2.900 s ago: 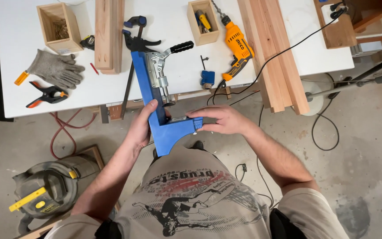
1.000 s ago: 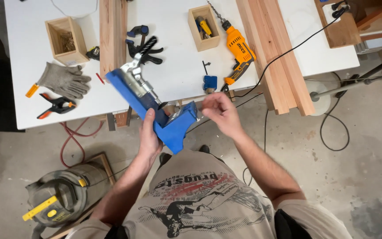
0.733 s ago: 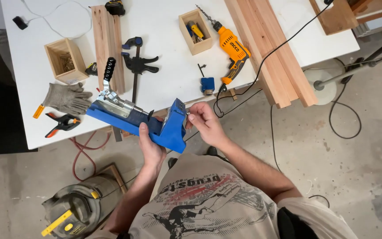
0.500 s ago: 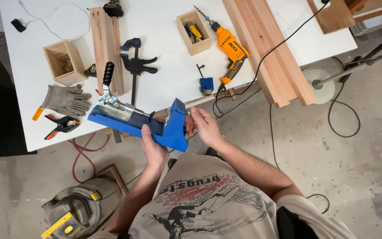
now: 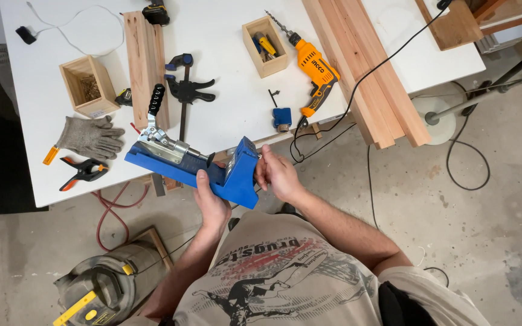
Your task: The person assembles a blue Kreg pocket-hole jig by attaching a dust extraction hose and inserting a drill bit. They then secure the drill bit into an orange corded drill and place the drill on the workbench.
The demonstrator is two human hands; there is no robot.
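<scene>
Blue jig [image 5: 212, 172] looks stiff, rather heavy; left hand [image 5: 211, 199] clamps its base, right hand [image 5: 278, 175] grips its upright end.

A woodworking workshop with a bare concrete floor [image 5: 466, 241]. On the white workbench [image 5: 225, 78] lie an orange drill [image 5: 315, 75], bar clamps [image 5: 183, 90] and timber boards [image 5: 364, 66]. A shop vacuum [image 5: 101, 293] stands below the bench.

My left hand [image 5: 211, 202] covers the underside of the blue plastic pocket-hole jig [image 5: 212, 172]; my right hand [image 5: 278, 175] hides its end face. The contents of the small open wooden box [image 5: 86, 87] are too small to identify. The grey shop vacuum [image 5: 101, 290] is cut off by the bottom edge.
</scene>
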